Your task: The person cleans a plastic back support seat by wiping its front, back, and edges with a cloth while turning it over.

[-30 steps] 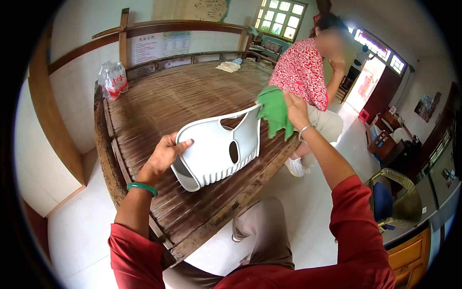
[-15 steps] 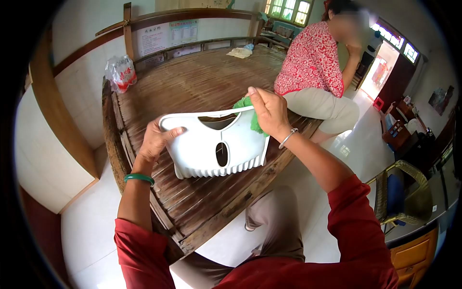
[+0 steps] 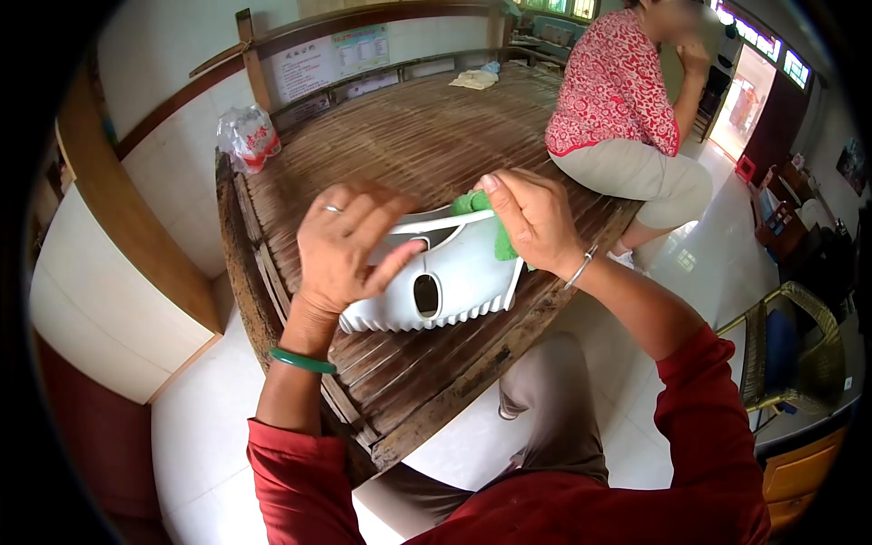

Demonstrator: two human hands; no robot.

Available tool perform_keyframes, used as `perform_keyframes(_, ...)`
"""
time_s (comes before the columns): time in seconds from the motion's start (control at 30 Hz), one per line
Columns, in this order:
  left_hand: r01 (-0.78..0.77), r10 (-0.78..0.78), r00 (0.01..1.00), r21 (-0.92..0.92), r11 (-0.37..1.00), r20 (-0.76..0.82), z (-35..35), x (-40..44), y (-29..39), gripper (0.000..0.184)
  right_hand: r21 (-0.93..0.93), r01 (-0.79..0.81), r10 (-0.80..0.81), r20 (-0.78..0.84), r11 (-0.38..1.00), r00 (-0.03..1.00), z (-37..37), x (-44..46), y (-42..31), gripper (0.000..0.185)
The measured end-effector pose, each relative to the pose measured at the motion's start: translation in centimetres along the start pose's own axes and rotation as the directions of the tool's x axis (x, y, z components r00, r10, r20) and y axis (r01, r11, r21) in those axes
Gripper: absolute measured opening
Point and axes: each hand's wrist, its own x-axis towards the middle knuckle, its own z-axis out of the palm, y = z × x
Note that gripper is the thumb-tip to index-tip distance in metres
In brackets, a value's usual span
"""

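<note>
A white plastic piece [image 3: 468, 272] with a teardrop-shaped cutout, a larger opening near its top rim and a ribbed lower edge is held upright above the slatted bamboo bed. My right hand [image 3: 534, 218] is closed round its upper right corner, with a green cloth [image 3: 472, 203] pinched against the rim. My left hand [image 3: 354, 245] hovers in front of the piece's left end, fingers spread and slightly blurred, covering that end. I cannot make out whether its fingers touch the plastic.
On the bamboo bed [image 3: 363, 136] stand plastic-wrapped bottles [image 3: 247, 138] at the left and a pale folded cloth [image 3: 474, 80] at the back. A person in a red patterned top [image 3: 613, 91] sits on its right edge. A chair [image 3: 790, 350] stands at the right.
My left hand has let go of the left end of the white piece and moved right across its front, fingers spread. My right hand keeps its hold with the green cloth. The view has shifted slightly.
</note>
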Motion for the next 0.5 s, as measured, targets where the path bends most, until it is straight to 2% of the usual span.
perform_keyframes(0.03, 0.059, -0.067, 0.993, 0.077, 0.995, 0.099, 0.3, -0.2, 0.0, 0.032, 0.002, -0.007, 0.007, 0.0, 1.0, 1.0, -0.2, 0.6, -0.7, 0.027)
perform_keyframes(0.07, 0.111, -0.141, 0.971, 0.159, 0.981, 0.195, 0.7, -0.7, 0.1, 0.031, 0.028, 0.045, -0.043, -0.073, 0.999, 0.996, -0.5, 1.4, -1.6, 0.027)
perform_keyframes(0.1, 0.112, -0.144, 0.968, 0.158, 0.981, 0.204, 0.8, -1.0, -0.2, 0.031, 0.051, 0.099, -0.091, -0.147, 0.994, 0.985, -0.5, 2.2, -2.3, 0.028)
perform_keyframes(0.13, 0.151, -0.17, 0.975, 0.132, 0.98, 0.147, 1.0, -1.2, -0.8, 0.031, 0.057, 0.095, -0.086, -0.146, 0.994, 0.986, -0.4, 2.9, -2.6, 0.028)
perform_keyframes(0.23, 0.169, -0.172, 0.985, 0.078, 0.983, 0.032, 1.3, -1.2, -1.3, 0.036, -0.174, 0.37, -0.387, -0.075, 0.912, 0.919, 1.3, 4.5, -2.7, 0.03)
perform_keyframes(0.27, 0.149, -0.148, 0.989, 0.05, 0.988, -0.025, 1.5, -1.3, -1.4, 0.04, -0.259, 0.375, -0.357, 0.116, 0.89, 0.927, 2.4, 3.7, -2.7, 0.031)
perform_keyframes(0.33, 0.132, -0.13, 0.991, 0.046, 0.99, -0.036, 1.8, -1.3, -1.4, 0.04, -0.281, 0.341, -0.343, 0.045, 0.897, 0.938, 4.4, 2.7, -2.5, 0.032)
perform_keyframes(0.4, 0.128, -0.126, 0.992, 0.121, 0.984, -0.026, 1.9, -1.3, -1.1, 0.039, -0.276, 0.335, -0.343, 0.022, 0.901, 0.939, 4.6, 2.6, -1.4, 0.032)
perform_keyframes(0.5, 0.134, -0.134, 0.991, 0.115, 0.984, -0.005, 2.0, -0.5, 0.2, 0.036, -0.242, 0.323, -0.336, -0.016, 0.915, 0.942, 4.0, 2.0, 0.1, 0.029)
